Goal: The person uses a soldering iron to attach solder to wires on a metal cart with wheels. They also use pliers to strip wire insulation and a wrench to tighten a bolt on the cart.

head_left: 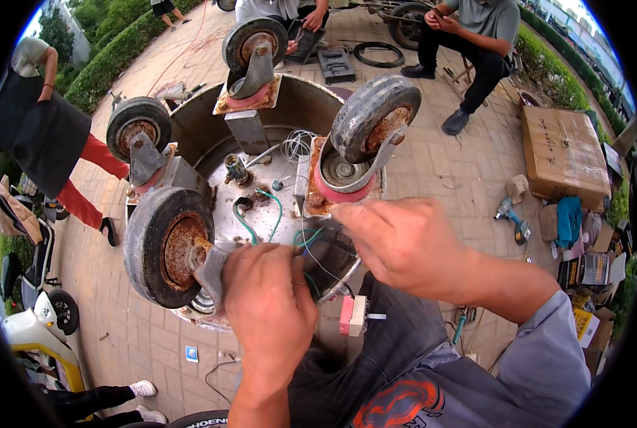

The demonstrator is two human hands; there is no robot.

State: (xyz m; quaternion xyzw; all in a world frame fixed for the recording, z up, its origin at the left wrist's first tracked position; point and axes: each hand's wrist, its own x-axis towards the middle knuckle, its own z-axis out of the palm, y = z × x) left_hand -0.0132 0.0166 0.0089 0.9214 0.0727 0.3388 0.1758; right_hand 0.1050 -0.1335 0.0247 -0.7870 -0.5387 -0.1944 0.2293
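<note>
An upturned round metal drum [197, 107] stands before me with rusty casters on its rim. My left hand [268, 303] is closed beside the bracket of the near-left caster [168, 246], its fingertips hidden inside the drum's edge. My right hand [407, 239] is closed too, thumb and forefinger at the corner of the right caster's rusty plate [318, 189]; what it pinches is hidden. Green wires [275, 214] and a brass-coloured fitting [237, 170] show on the drum's inner metal face. Below my hands hangs a small pink and cream box [357, 315] with a pale stem.
Two more casters [253, 48] [139, 132] rise at the far side and far left. On the paving at right lie a blue cordless drill [512, 220] and a cardboard box [566, 153]. Other people sit ahead and stand at left. A scooter [44, 314] is parked at left.
</note>
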